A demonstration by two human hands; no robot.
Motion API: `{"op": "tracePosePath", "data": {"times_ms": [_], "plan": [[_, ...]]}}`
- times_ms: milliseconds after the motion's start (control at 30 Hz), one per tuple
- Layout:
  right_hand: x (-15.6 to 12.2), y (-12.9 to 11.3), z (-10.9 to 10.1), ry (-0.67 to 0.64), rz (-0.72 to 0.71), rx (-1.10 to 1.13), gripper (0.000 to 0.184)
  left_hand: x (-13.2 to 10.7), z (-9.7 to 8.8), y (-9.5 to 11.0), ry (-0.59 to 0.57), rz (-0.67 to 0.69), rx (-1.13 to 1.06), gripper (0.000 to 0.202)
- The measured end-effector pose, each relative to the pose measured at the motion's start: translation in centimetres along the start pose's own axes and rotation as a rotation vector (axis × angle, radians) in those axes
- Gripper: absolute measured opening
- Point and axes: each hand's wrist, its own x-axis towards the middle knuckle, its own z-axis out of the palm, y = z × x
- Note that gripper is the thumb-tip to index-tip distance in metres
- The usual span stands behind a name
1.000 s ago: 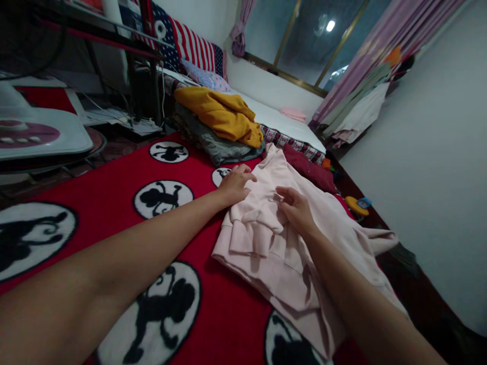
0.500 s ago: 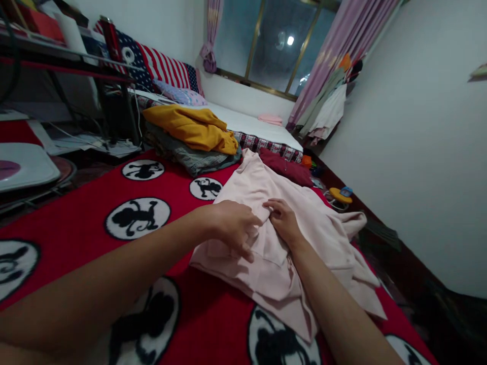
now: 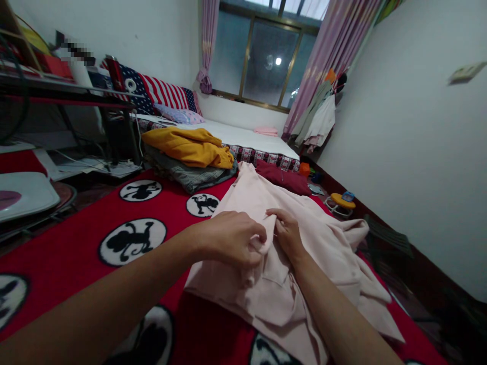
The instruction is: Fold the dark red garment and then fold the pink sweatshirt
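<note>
A pale pink garment (image 3: 315, 228) lies spread, with loose folds, on a red blanket (image 3: 87, 274) patterned with black monkey figures in white circles. My left hand (image 3: 238, 238) is closed on a bunched fold near the garment's middle, fingers curled round the cloth. Just to its right, my right hand (image 3: 287, 230) pinches the same raised fold between thumb and fingers. The garment's lower hem reaches toward me beneath both forearms. Part of the cloth is hidden under my hands.
Beyond the garment lie a folded dark red garment (image 3: 283, 176) and a yellow garment (image 3: 190, 146) on grey-green clothes (image 3: 186, 175). A white-topped bed (image 3: 236, 131) stands under the window. A cluttered desk (image 3: 68, 94) is on the left, a yellow stool (image 3: 342, 201) on the right.
My left hand has gone from loosely extended fingers to a closed grip on the cloth. A fold now stands raised between both hands. The view has tilted up slightly.
</note>
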Motion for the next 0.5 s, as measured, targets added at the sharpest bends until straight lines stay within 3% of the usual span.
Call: {"op": "tracePosePath", "data": {"times_ms": [67,133,233,333,400,500], "plan": [[-0.1,0.2,0.1,-0.096,-0.014,-0.030,0.029,0.0,-0.2,-0.1,-0.111,-0.044,-0.012,0.040],[-0.1,0.3,0.2,-0.099,-0.026,-0.036,0.024,0.6,0.4,-0.7,-0.156,-0.140,0.012,0.042],[-0.1,0.0,0.2,-0.006,-0.069,-0.034,0.017,1.9,2.1,-2.4,0.007,-0.301,0.063,0.041],[-0.2,-0.6,0.1,-0.126,-0.187,-0.050,0.017,3.0,4.1,-4.6,0.221,-0.449,0.110,0.053],[-0.3,-1.1,0.0,-0.209,-0.250,-0.076,0.020,3.3,5.2,-6.0,0.247,-0.535,0.120,0.070],[-0.5,-2.3,-0.2,-0.246,-0.348,-0.112,0.034,3.2,5.9,-7.4,0.207,-0.574,0.077,0.075]]}}
